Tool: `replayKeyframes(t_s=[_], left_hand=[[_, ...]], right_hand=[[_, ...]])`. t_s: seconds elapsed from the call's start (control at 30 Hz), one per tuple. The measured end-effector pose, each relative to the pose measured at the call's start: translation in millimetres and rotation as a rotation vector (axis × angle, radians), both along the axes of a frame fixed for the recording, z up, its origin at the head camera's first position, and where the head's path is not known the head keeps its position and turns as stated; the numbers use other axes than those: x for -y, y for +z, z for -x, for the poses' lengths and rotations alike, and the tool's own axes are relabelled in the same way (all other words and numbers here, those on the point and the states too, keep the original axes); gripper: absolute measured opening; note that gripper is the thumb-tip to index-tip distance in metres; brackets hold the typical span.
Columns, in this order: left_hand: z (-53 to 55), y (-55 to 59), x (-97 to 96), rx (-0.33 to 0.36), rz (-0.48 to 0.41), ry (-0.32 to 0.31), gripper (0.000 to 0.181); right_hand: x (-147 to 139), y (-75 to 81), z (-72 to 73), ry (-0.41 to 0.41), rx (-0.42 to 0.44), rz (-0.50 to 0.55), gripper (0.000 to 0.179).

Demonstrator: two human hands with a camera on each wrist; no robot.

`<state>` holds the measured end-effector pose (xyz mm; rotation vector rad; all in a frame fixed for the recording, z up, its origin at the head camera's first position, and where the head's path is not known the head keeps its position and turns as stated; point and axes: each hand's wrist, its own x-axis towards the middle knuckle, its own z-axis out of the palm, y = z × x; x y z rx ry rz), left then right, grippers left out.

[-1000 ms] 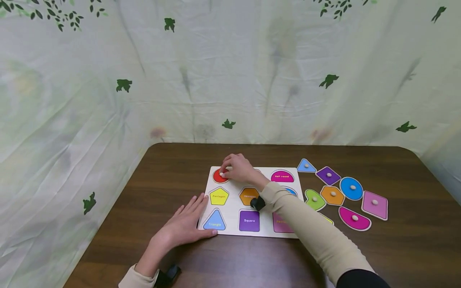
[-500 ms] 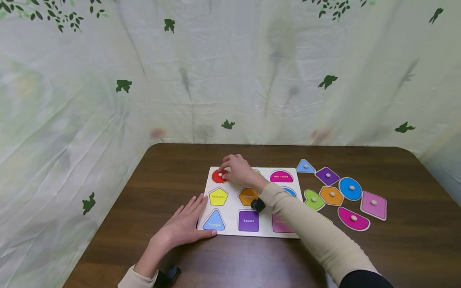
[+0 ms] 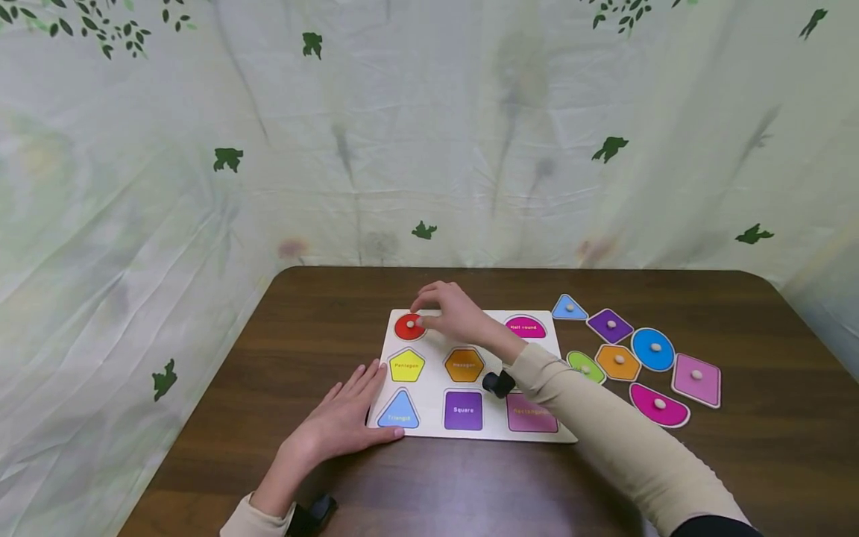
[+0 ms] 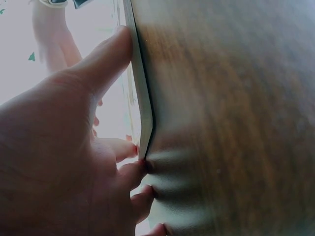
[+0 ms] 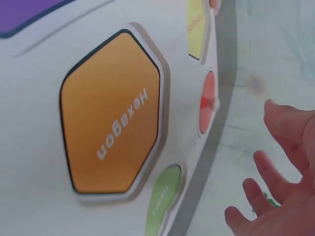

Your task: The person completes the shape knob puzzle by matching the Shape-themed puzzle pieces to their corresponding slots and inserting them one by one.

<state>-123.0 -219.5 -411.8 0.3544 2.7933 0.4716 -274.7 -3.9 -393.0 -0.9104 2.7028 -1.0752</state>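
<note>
- Pale leaf-printed cloth [image 3: 382, 149] hanging behind the work.
- Dark brown wood-grain counter [image 3: 322, 313] under everything.
- White rectangular board [image 3: 432, 414] with coloured, labelled shapes, flat on the counter. My judgement: keep it braced, since a sliding board would spoil any fitting.
- My left hand [image 3: 338, 421]: fingers straight along the board's left edge, thumb at the near edge. Grasps nothing; touches only.
- My right hand [image 3: 456, 313]: over the board's far-left part, fingers loosely bent and spread, nothing held. Right wrist view shows a gap between fingers and board.
- Loose knobbed pieces, right of the board: pink rectangle [image 3: 708, 377], blue disc [image 3: 647, 356], magenta half-round [image 3: 647, 403], orange hexagon [image 3: 607, 358], purple square [image 3: 600, 322], light blue triangle [image 3: 564, 315], green piece [image 3: 579, 359] partly behind my sleeve [image 3: 604, 425].
- Flat red oval piece [image 3: 405, 333]: at the board's far-left corner, beyond the yellow pentagon [image 3: 406, 367]. Looks level; full seating I cannot tell. Light, even pressure at its middle should serve better than pushing one rim.
- Pale round knob [image 3: 410, 324] mid-oval, just left of my right thumb tip; ungripped.
</note>
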Motion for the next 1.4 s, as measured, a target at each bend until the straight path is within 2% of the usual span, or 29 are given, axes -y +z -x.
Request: replayKeyframes(t_s=[0.27, 0.53, 0.9, 1.17, 1.4], left_hand=[[-0.2, 0.2, 0.2, -0.006, 0.0, 0.009, 0.109], [0.2, 0.4, -0.8, -0.008, 0.003, 0.013, 0.109], [0.6, 0.0, -2.4, -0.006, 0.007, 0.013, 0.109], [0.6, 1.2, -2.8, -0.005, 0.009, 0.012, 0.109], [0.0, 0.2, -2.4, -0.002, 0.007, 0.016, 0.11]], right_hand=[[-23.3, 7.0, -7.3, -0.073, -0.043, 0.064, 0.019], [-53.9, 18.1, -16.2, -0.077, -0.109, 0.11, 0.015], [-97.8, 31.8, -32.6, -0.057, -0.088, 0.093, 0.017], [-133.3, 41.0, -45.1, -0.068, -0.124, 0.067, 0.022], [-158.5, 38.5, -57.5, -0.098, -0.103, 0.03, 0.024]])
